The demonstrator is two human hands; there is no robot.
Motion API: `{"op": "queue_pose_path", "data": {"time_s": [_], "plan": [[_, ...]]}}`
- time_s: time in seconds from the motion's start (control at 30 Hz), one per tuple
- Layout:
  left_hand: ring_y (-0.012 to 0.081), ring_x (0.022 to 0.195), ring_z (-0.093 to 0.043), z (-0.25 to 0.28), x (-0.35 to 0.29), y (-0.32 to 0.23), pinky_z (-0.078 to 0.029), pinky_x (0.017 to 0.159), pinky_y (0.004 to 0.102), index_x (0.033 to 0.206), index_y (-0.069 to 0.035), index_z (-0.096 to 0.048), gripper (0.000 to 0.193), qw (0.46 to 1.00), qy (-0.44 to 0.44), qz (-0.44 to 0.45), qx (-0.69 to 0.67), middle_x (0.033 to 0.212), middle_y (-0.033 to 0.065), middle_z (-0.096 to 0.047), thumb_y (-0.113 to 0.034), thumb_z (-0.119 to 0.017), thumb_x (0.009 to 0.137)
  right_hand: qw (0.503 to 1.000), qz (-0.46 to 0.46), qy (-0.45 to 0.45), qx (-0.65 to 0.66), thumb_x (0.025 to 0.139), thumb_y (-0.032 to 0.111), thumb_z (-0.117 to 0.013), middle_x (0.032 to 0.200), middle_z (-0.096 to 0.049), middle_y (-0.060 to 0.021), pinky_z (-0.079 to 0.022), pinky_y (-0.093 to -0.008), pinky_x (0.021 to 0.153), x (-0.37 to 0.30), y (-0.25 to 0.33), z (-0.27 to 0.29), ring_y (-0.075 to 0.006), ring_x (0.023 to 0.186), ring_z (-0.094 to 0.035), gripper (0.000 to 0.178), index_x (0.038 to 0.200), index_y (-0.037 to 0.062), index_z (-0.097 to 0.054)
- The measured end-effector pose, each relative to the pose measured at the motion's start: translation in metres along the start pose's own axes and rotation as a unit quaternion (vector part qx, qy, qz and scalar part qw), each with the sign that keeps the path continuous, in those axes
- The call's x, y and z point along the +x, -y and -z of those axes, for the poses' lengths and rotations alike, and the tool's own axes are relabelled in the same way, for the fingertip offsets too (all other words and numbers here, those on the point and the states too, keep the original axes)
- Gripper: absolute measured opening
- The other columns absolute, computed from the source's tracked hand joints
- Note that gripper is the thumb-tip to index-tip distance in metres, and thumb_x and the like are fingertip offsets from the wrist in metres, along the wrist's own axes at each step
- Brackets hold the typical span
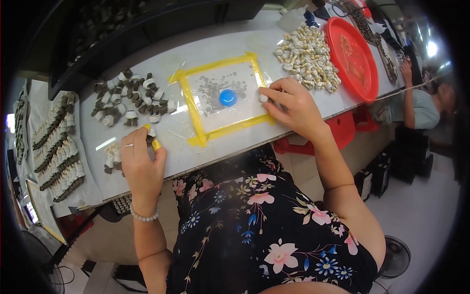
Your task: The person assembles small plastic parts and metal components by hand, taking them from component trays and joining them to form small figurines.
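My left hand [143, 159], with yellow coverings on two fingertips, closes on a small white-and-dark piece [152, 133] near the table's front edge. My right hand [297, 109] pinches a small whitish piece [263, 98] at the right side of a yellow tape frame [191, 115]. Within the frame, a round blue cap-like dish [227, 97] sits on a surface dotted with grey spots. Left of the frame spreads a loose pile of white-and-dark pieces [132, 94]. A few cream and dark pieces [112, 158] lie beside my left hand, partly hidden by it.
Beyond my right hand is a heap of cream-and-yellow pieces [307, 56], beside a large red round tray [353, 59]. Rows of finished-looking small figures [58, 147] line the far left. A red stool [338, 134] stands under the table edge. Another person [421, 108] sits at the right.
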State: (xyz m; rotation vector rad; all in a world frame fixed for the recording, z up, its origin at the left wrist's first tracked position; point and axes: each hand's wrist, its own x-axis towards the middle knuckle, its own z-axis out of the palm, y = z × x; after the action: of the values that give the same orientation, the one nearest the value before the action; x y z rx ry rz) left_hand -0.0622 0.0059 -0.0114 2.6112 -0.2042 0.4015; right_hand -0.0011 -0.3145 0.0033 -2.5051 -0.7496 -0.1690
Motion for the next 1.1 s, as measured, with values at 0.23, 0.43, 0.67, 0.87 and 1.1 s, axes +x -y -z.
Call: {"op": "queue_pose_path", "data": {"time_s": [0.23, 0.43, 0.67, 0.87, 1.1], "plan": [[0.0336, 0.088, -0.052, -0.013, 0.001, -0.014, -0.044, 0.077, 0.0402, 0.109, 0.004, -0.054, 0.038, 0.998, 0.005, -0.053, -0.021, 0.097, 0.0176, -0.054, 0.005, -0.056, 0.07, 0.996, 0.055, -0.029, -0.068, 0.074, 0.005, -0.064, 0.082, -0.055, -0.0093, -0.046, -0.0351, 0.066, 0.007, 0.0, -0.001, -0.0249, 0.075, -0.054, 0.022, 0.096, 0.0021, -0.064], [0.0323, 0.086, -0.051, -0.016, 0.005, -0.015, -0.044, 0.076, 0.0402, 0.111, 0.003, -0.054, 0.041, 0.997, 0.032, -0.07, -0.013, 0.097, 0.0158, -0.051, 0.004, -0.058, 0.071, 0.999, 0.033, -0.024, 0.031, 0.071, 0.004, -0.068, 0.083, -0.058, -0.0086, -0.047, -0.0327, 0.068, 0.017, 0.006, 0.0, -0.0238, 0.077, -0.056, 0.024, 0.095, 0.0031, -0.065], [0.0295, 0.08, -0.052, -0.015, 0.01, -0.022, -0.045, 0.068, 0.0379, 0.108, 0.0, -0.059, 0.035, 0.993, 0.049, -0.104, 0.012, 0.089, 0.0139, -0.049, 0.004, -0.059, 0.072, 0.992, 0.118, 0.011, 0.043, 0.07, 0.003, -0.067, 0.081, -0.058, -0.0075, -0.048, -0.0325, 0.069, 0.045, 0.022, -0.009, -0.024, 0.077, -0.057, 0.018, 0.088, 0.0038, -0.066], [0.0284, 0.082, -0.053, -0.019, 0.007, -0.015, -0.046, 0.069, 0.0368, 0.11, 0.001, -0.056, 0.037, 0.995, 0.033, -0.093, -0.021, 0.091, 0.0136, -0.052, 0.004, -0.06, 0.074, 0.988, 0.149, 0.048, -0.009, 0.069, 0.003, -0.066, 0.08, -0.057, -0.0082, -0.048, -0.0337, 0.069, 0.053, 0.022, -0.015, -0.0253, 0.078, -0.056, 0.018, 0.087, 0.0035, -0.065], [0.0163, 0.089, -0.061, -0.029, -0.001, -0.042, -0.052, 0.078, 0.0297, 0.114, 0.005, -0.05, 0.026, 0.75, 0.007, 0.183, -0.635, 0.102, 0.0122, -0.061, 0.001, -0.056, 0.088, 0.991, 0.103, 0.048, 0.077, 0.073, 0.003, -0.067, 0.082, -0.059, -0.0079, -0.047, -0.0314, 0.068, 0.05, 0.022, -0.012, -0.0236, 0.078, -0.056, 0.021, 0.094, 0.0028, -0.067]]}}
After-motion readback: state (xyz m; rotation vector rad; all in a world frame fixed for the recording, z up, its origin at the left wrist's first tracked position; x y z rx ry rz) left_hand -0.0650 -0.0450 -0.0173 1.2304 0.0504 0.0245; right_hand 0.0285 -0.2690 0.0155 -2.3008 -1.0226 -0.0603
